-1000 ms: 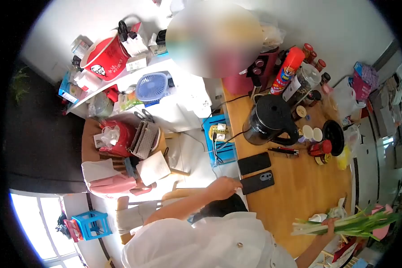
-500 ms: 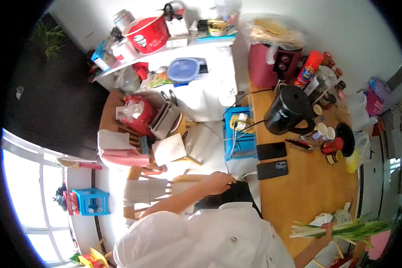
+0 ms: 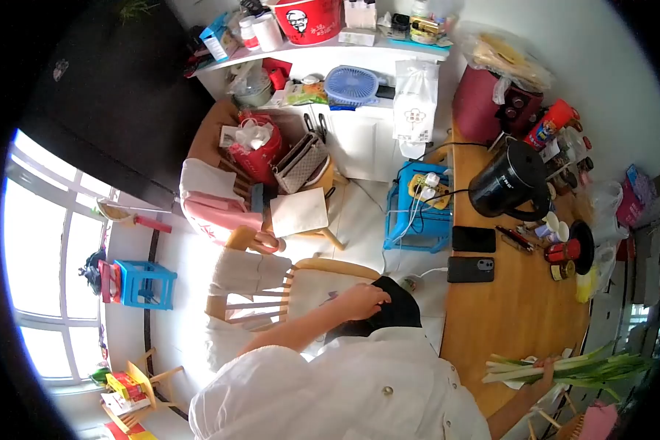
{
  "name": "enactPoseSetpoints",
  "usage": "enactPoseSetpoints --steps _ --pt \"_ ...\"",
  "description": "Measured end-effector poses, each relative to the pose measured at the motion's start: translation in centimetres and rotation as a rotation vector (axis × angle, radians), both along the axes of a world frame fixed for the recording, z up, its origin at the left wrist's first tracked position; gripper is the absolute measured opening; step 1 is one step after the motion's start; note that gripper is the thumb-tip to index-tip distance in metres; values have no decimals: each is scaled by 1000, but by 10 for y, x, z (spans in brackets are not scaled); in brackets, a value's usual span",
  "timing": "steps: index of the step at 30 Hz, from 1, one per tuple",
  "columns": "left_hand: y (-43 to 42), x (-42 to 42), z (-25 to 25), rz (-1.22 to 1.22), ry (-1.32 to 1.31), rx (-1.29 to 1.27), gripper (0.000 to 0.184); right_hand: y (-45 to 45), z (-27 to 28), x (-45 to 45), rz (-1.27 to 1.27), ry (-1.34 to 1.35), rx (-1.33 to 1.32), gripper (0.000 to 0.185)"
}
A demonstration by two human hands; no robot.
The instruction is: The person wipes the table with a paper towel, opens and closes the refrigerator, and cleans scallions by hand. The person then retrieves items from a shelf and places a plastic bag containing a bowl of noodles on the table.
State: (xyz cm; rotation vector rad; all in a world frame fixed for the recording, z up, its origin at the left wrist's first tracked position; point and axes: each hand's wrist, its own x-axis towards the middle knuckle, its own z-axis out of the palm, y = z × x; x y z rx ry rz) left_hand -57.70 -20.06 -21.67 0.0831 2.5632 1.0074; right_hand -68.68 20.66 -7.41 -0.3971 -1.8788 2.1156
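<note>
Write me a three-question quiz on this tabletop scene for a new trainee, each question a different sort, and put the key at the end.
1. What does the person's right hand grip?
A) A red spray can
B) A bunch of long green-and-white spring onions
C) A black electric kettle

2. True or false: on the light-brown wooden table, the black phone with camera lenses showing lies nearer the person's body than the other black phone.

3. Fill in the blank: the yellow power strip with white plugs lies on top of a ____ plastic stool.

Key: 1. B; 2. True; 3. blue
</note>
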Motion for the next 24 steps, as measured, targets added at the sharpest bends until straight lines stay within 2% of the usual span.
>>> enactPoseSetpoints --steps 1,3,5,8,11,14,20,24 --pt "0 3 -3 0 2 0 27 -3 -1 4 53 87 85 13" --pt "0 5 -9 -3 -2 -6 26 7 -7 5 88 83 100 19" --pt "1 5 -12 -10 -15 -16 26 30 -11 -1 51 -97 -39 33" --pt "5 3 -8 -2 -15 11 26 42 -13 3 141 -48 -24 33" --pt "6 -5 2 -38 -16 15 26 44 -12 10 20 -76 -55 34" --pt "14 -18 1 -110 6 -24 27 35 1 18 -118 -66 -149 13" --pt "25 -41 2 -151 31 2 27 24 24 31 -243 -56 -11 13" --pt "29 -54 10 -213 31 -5 28 40 14 33 -302 -36 -39 13"
